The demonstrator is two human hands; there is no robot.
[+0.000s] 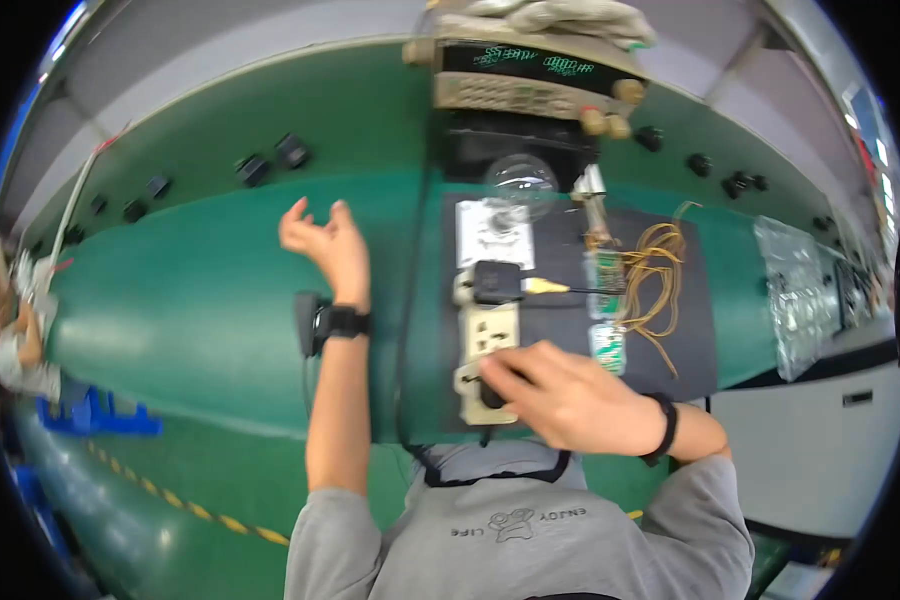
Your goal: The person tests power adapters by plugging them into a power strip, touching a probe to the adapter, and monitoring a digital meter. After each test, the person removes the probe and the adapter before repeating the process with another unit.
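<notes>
My right hand [570, 400] has its thumb and fingers closed around a black plug [490, 392] at the near end of a cream power strip [492, 328]; the fingers partly hide the plug. A black adapter [497, 283] sits in the strip's far end, with a yellow-tipped cable [545, 287] running right from it. Over the green table, my left hand [320, 245] is raised with its fingers apart and nothing in them. Beyond the adapter, a clear glass bulb [522, 183] stands on a white base [480, 248].
Green circuit boards [606, 345] and a coil of yellow wires [660, 275] lie on a dark mat [692, 345]. A bench instrument [530, 85] stands at the back. Small black adapters [253, 170] line the back edge; clear plastic bags [795, 300] lie at right. Another person [25, 345] sits far left.
</notes>
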